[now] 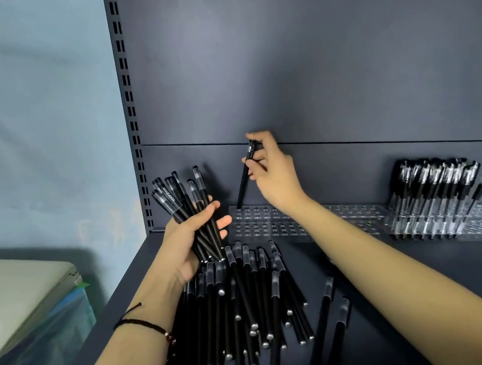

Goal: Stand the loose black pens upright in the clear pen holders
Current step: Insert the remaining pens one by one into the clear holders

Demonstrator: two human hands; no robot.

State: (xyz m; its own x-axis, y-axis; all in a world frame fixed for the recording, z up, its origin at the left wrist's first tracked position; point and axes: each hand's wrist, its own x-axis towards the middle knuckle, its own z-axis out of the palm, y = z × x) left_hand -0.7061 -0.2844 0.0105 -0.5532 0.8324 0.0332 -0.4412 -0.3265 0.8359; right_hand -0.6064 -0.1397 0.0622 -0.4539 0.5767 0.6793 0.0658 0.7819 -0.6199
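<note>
A dark grey shelf (437, 293) stands by a blue wall (21, 121) and a pale box (14, 288).

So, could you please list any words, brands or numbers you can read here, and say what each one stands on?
No text here can be read.
Bundle in the left hand: white print on one barrel, too blurred to read.
Pen in the right hand: a faint pale mark near its top, too small to read.
Standing pens at the right: no print can be made out.
</note>
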